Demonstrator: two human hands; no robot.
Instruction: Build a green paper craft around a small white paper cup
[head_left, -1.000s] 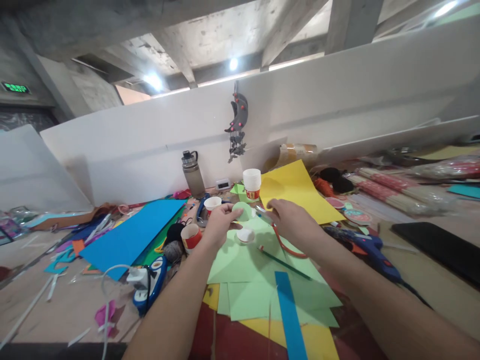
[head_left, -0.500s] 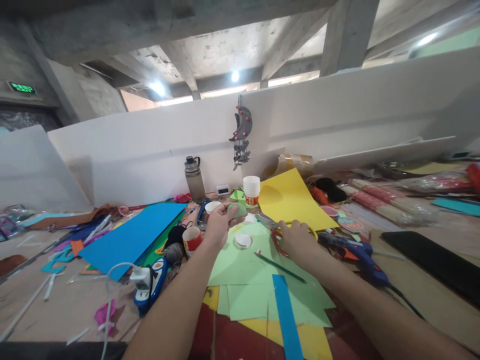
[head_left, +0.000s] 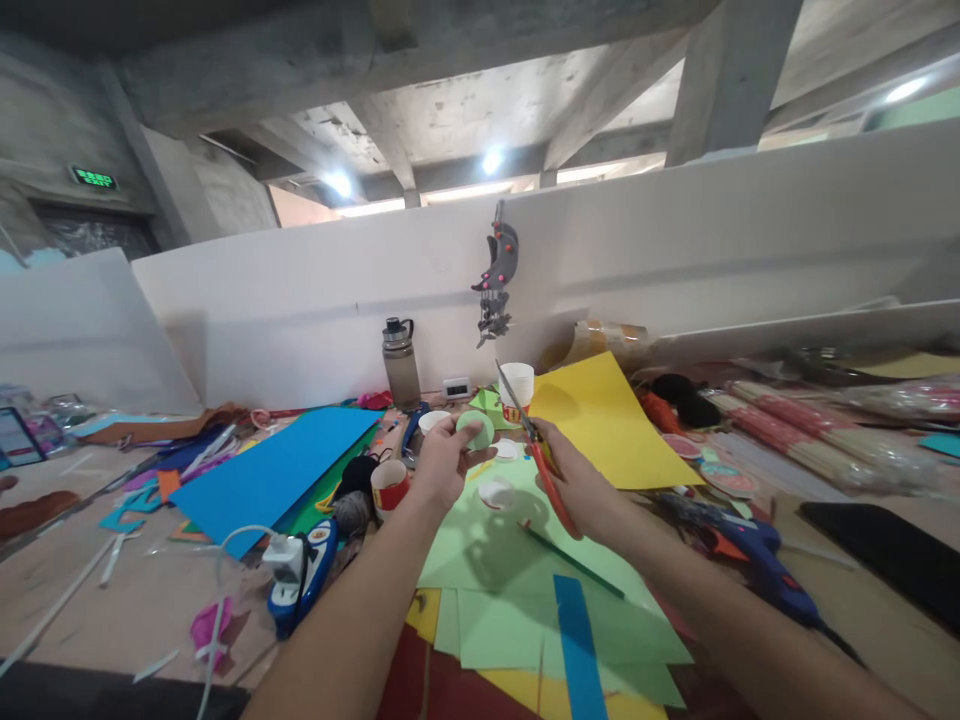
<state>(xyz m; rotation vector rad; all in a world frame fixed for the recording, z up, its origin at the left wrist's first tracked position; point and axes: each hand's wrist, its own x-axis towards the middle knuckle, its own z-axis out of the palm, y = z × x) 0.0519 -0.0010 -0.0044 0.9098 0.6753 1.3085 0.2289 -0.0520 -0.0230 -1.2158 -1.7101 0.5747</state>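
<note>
My left hand (head_left: 441, 465) pinches a round light-green paper disc (head_left: 475, 428) at its lower left edge, above the green sheets. In my right hand (head_left: 579, 478) is a pair of orange-handled scissors (head_left: 546, 470), raised and tilted with the tips pointing up and away. Its blades look closed or nearly so, to the right of the disc and apart from it. Below both hands lie light-green paper sheets (head_left: 495, 625), bearing a small white paper cup piece (head_left: 496, 492), a dark green pencil (head_left: 574, 560) and a blue paper strip (head_left: 576, 640).
Stacked paper cups (head_left: 517, 382) and a yellow sheet (head_left: 611, 425) lie behind the hands. A red-and-white cup (head_left: 389, 484), blue sheet (head_left: 277, 470) and power strip (head_left: 304, 580) are on the left. To the right are a glue gun (head_left: 765, 560) and a black phone-like slab (head_left: 885, 555).
My right hand has lifted the scissors off the green paper and turned the blades upward. The green disc in my left hand has turned to show its round face. The view has shifted slightly.
</note>
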